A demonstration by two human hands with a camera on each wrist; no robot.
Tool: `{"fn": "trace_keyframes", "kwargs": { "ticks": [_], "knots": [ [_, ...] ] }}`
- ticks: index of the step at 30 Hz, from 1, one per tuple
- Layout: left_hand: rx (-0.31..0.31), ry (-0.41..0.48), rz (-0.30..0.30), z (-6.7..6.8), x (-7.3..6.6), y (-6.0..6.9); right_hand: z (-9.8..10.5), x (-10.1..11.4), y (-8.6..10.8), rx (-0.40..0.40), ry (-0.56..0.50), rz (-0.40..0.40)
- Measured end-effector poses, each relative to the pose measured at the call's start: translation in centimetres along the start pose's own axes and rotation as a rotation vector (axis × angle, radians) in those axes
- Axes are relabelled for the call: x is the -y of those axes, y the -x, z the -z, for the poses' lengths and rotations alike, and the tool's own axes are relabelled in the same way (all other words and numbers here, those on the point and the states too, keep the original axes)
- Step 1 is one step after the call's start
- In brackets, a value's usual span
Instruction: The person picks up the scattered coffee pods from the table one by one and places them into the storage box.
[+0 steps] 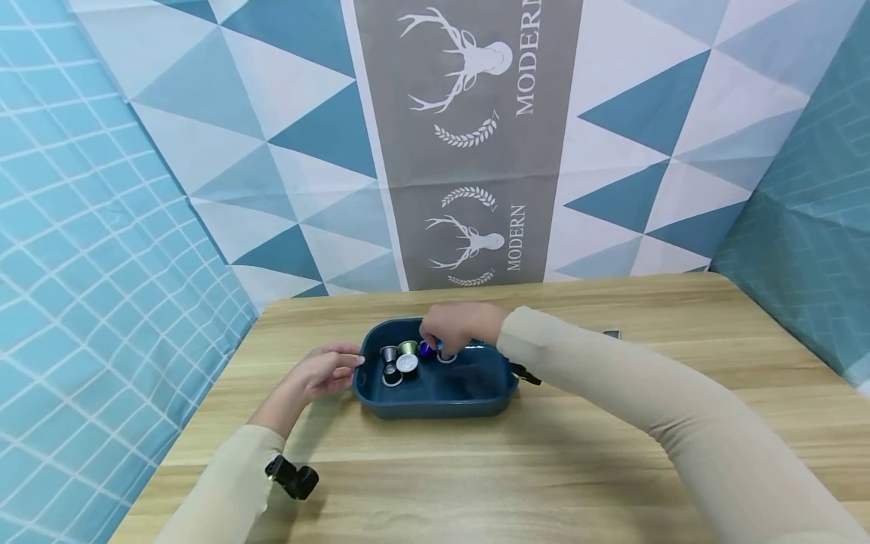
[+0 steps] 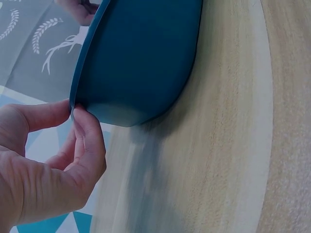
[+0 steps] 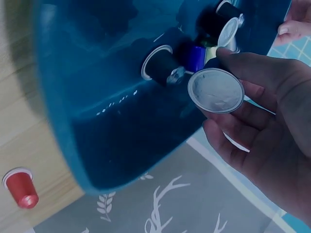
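Observation:
A dark blue oblong basin (image 1: pixel 435 410) stands on the table. My left hand (image 1: pixel 326 372) pinches its left rim between thumb and fingers, plain in the left wrist view. Over the basin, my right hand (image 3: pixel 277 102) holds a coffee capsule (image 3: pixel 216 91) whose silver foil lid faces the wrist camera; the fingers hide most of its body. Inside the basin lie several more capsules: a blue capsule (image 1: pixel 426 350), a green capsule (image 1: pixel 408 347), a grey capsule (image 1: pixel 388 353), one with its pale lid up, and dark ones, including a black capsule (image 3: pixel 163 63) near my right hand.
A red capsule (image 3: pixel 20 188) lies on the wooden table outside the basin, in the right wrist view. A small dark object (image 1: pixel 612 334) lies beyond my right sleeve, partly hidden. Patterned cloth (image 1: pixel 469 166) hangs behind the table's far edge.

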State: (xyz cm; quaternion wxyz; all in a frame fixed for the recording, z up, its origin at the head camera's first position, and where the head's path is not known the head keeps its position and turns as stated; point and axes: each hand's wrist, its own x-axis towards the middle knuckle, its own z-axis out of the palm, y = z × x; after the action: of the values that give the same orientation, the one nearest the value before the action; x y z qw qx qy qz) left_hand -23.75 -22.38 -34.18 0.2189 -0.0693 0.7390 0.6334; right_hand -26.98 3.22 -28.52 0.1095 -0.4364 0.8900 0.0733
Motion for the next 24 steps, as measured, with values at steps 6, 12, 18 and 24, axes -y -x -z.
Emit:
{"fn": "trace_keyframes", "kwargs": {
  "ticks": [6, 12, 18, 24],
  "knots": [
    [0.011, 0.007, 0.008, 0.1, 0.1, 0.0, -0.4, 1.1, -1.4, 0.032, -0.031, 0.040],
    [0.014, 0.028, 0.008, 0.0, -0.3, 0.0, -0.6, 1.6, -2.0, 0.054, -0.018, 0.024],
    [0.003, 0.022, 0.012, 0.0, -0.3, 0.0, -1.1, 1.9, -2.4, 0.015, 0.004, -0.015],
    [-0.002, 0.022, 0.016, 0.0, 0.0, 0.0, -1.6, 2.1, -2.7, -0.012, -0.013, -0.029]
  ]
}}
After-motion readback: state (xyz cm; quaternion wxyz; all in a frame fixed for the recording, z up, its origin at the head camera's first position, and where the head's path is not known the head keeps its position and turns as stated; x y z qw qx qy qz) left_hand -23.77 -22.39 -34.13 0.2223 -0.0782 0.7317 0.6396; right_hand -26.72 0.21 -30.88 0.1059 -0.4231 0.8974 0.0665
